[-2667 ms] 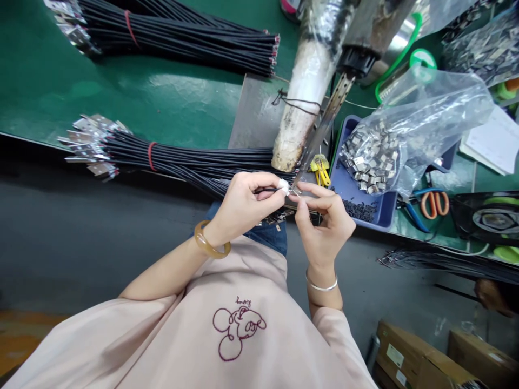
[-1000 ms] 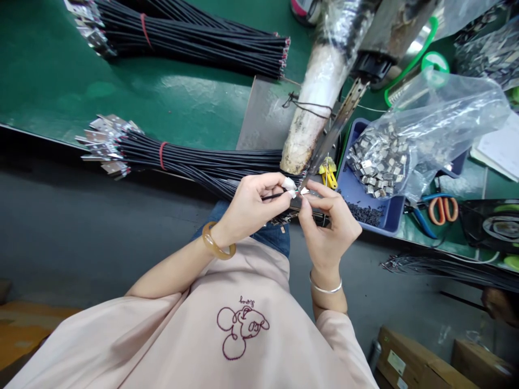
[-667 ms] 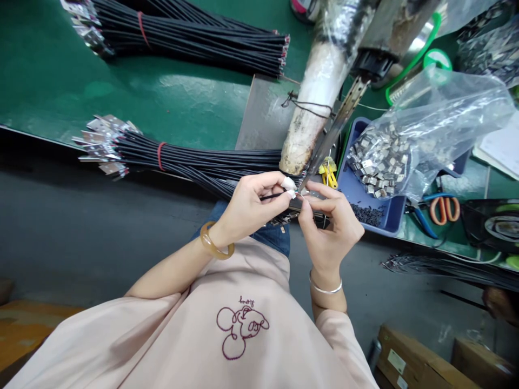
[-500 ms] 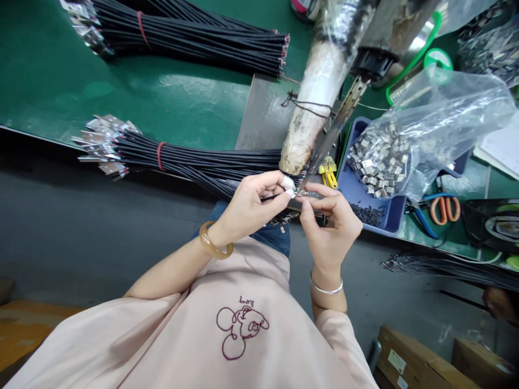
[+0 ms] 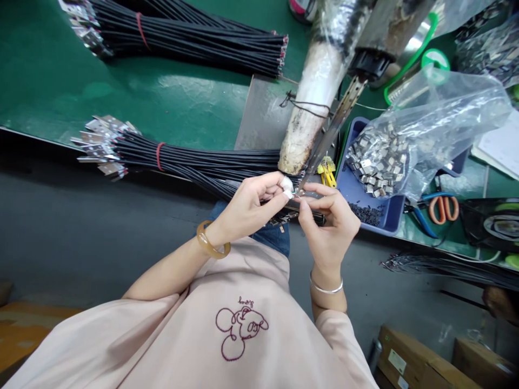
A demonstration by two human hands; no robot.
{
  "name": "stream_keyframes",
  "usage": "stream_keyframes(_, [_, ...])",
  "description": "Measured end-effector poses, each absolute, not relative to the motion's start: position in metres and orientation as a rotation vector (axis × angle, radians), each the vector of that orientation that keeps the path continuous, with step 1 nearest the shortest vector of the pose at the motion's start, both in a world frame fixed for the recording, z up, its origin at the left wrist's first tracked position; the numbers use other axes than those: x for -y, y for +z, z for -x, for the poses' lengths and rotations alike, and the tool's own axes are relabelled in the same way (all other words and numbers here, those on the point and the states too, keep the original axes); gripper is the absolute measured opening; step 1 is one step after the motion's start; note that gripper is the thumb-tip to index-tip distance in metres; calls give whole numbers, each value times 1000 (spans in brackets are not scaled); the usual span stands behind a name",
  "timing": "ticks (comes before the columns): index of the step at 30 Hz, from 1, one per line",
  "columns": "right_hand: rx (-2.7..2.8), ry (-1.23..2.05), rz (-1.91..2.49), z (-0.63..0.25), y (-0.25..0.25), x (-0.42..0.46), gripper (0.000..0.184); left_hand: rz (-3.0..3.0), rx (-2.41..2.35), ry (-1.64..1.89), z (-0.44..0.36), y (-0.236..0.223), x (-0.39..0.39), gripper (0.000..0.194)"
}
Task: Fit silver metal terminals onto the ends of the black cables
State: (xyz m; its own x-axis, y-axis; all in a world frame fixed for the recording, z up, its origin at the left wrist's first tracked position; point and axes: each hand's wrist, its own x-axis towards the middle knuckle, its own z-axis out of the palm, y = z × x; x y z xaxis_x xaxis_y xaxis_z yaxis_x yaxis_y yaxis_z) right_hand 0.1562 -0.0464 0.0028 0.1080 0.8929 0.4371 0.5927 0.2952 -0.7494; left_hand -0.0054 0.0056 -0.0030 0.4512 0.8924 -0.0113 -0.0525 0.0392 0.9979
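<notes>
My left hand (image 5: 259, 200), with white coverings on its thumb and forefinger tips, is closed in a pinch on a thin black cable, mostly hidden by the fingers. Close beside it, my right hand (image 5: 330, 219) pinches something tiny at the cable's end; I cannot make out what. The tip of a long metal soldering iron (image 5: 334, 127) comes down between the fingertips of both hands. Just behind my left hand lies a bundle of black cables (image 5: 203, 156) with flat metal ends, tied by a red band. The open mouth of a white wrapped pipe (image 5: 306, 111) hangs above these cables.
A second cable bundle (image 5: 194, 40) lies at the back left of the green table (image 5: 48, 86). On the right, a blue tray (image 5: 395, 216) holds bagged metal connectors (image 5: 377, 162) and small black pieces. Near it are a yellow cutter (image 5: 327, 174), orange-handled pliers (image 5: 444, 209) and a green-rimmed spool (image 5: 436, 62).
Both hands stay almost in place at the iron's tip, fingers shifting only slightly. The whole view has slid a little to the left.
</notes>
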Motion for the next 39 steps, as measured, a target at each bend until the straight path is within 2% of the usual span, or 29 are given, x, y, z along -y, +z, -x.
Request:
stream_keyframes(4, [1504,525,1430,-156,0,49,8,-1304,-783,791,9,-4,-6,15])
stream_keyframes(14, [1669,245,1429,-158,4,45,8,-1366,-927,895,2,-2,-5,11])
stream_keyframes(27, [1706,155,1377,-156,9,42,13,-1354,-914,950,0,0,-8,11])
stream_keyframes(34, [1514,543,1409,-158,3,44,10,-1323,-810,801,7,2,-8,17])
stream_keyframes(39, [1491,541,1424,-157,6,46,9,-1317,-843,778,7,4,-7,17])
